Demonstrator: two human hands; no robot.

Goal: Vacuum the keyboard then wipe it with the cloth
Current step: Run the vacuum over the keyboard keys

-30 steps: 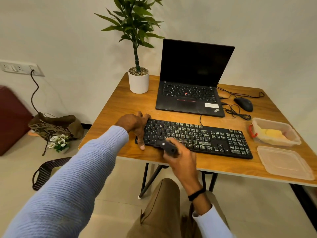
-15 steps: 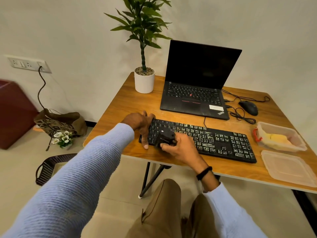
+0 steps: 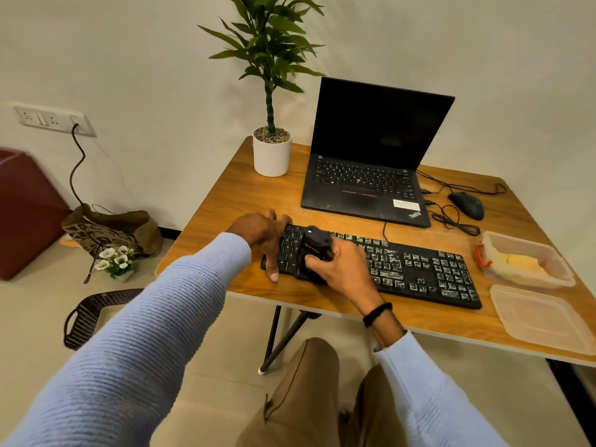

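Head camera view looks down on a person seated at a wooden table (image 3: 225,201), both sleeves pale blue. The black keyboard (image 3: 419,272) lies across the near part of the table, and its middle and right-hand keys are speckled with whitish dust. The left hand (image 3: 261,233) clamps the keyboard's left end, thumb stretched down along the end to the near edge and fingers bent over the far edge. The right hand (image 3: 342,269), with a dark band at the wrist, has its fingers and thumb wrapped round a small black handheld vacuum (image 3: 317,245). The vacuum stands nearly upright on the keys of the keyboard's left part, just beside the left hand. At the table's right edge sits an open clear plastic container (image 3: 562,280) with a folded yellow cloth (image 3: 519,262) inside, well apart from both hands. Its lid (image 3: 541,317) lies flat just in front of it. Behind the keyboard stands an open black laptop (image 3: 364,188) with a dark screen, a black wired mouse (image 3: 467,204) to its right with cable looped nearby. A potted plant (image 3: 272,153) in a white pot stands to the laptop's left. On the floor by the wall rests a brown paper bag (image 3: 109,230) with white flowers (image 3: 116,258) in front, below a wall socket (image 3: 51,119).
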